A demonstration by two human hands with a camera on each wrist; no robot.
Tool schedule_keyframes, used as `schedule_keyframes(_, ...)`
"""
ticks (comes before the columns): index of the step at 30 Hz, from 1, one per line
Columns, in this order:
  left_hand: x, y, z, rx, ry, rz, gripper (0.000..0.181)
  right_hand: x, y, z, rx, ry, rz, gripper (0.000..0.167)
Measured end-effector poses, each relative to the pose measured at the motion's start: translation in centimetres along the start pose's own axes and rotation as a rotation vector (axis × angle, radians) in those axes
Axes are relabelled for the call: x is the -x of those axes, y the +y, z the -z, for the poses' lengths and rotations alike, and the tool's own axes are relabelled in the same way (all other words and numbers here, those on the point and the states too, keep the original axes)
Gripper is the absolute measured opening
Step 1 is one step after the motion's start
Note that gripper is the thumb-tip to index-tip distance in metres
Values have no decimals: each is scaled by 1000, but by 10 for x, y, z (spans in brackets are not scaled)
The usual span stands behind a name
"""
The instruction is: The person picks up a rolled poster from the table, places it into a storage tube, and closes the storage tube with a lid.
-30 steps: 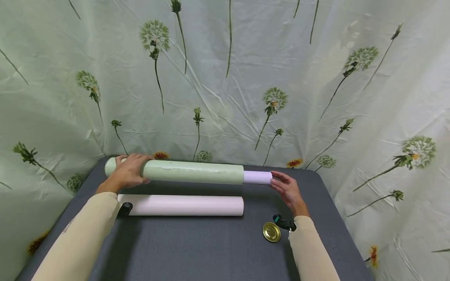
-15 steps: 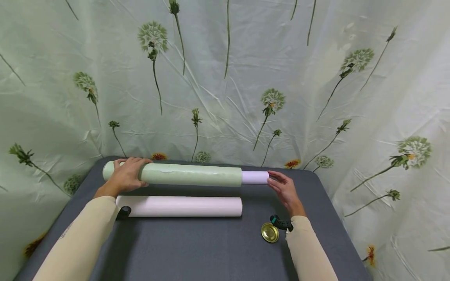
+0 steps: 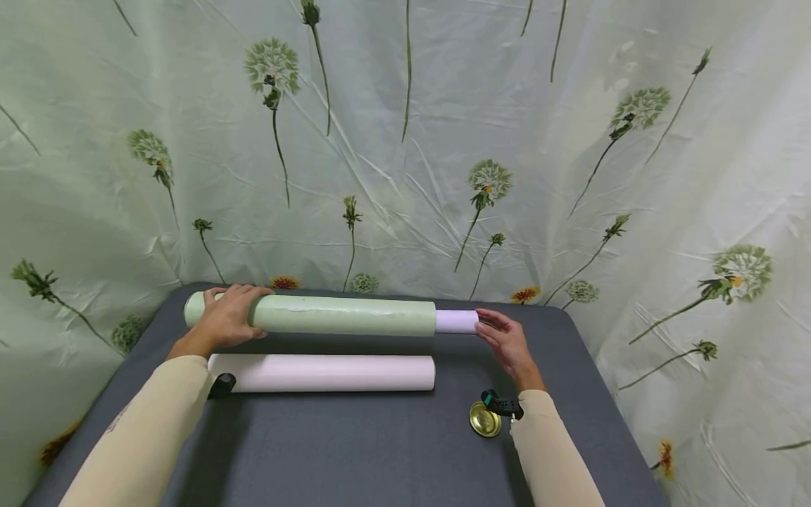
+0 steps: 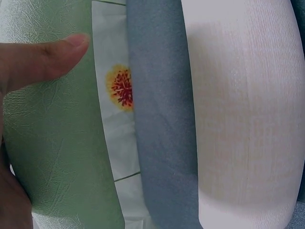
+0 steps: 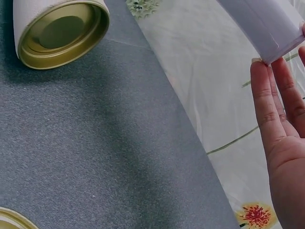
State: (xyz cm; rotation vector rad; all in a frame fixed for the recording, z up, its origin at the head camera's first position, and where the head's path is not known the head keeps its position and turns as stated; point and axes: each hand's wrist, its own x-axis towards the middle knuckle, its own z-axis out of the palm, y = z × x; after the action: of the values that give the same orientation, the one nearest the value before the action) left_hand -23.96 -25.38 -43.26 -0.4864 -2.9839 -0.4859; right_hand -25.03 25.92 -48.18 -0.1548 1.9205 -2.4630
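Observation:
In the head view, a long pale green cylindrical tube (image 3: 355, 315) is held level above the grey table by my left hand (image 3: 229, 317), which grips it near its left end. A narrower lavender roll (image 3: 456, 322) sticks out of the tube's right end. My right hand (image 3: 507, 345) touches the outer end of that roll; the right wrist view shows nearly straight fingers (image 5: 268, 102) with their tips at its rim. Below lies a pinkish-white tube (image 3: 329, 373), whose gold metal end (image 5: 62, 36) faces the right wrist camera.
A round gold lid (image 3: 485, 420) lies on the grey table (image 3: 355, 451) beside my right wrist. Behind the table hangs a pale curtain (image 3: 380, 141) printed with dandelions.
The lavender roll has slid slightly further left into the green tube, and my right hand has moved left with it. My left hand keeps its grip on the green tube.

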Motion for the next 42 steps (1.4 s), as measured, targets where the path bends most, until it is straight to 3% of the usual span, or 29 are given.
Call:
schedule_keyframes(11, -1, 3, 2, 12, 1, 5, 70, 1, 0, -3, 14, -46, 31, 35)
schedule_keyframes(32, -1, 4, 3, 9, 0, 4, 70, -5, 4, -17, 47, -29, 1, 26)
schedule_keyframes(39, 1, 2, 2, 13, 2, 4, 70, -5, 6, -22, 73, -60, -11, 33)
schedule_keyframes(42, 1, 2, 1, 16, 2, 0, 70, -5, 9, -23, 59, -66, -4, 27)
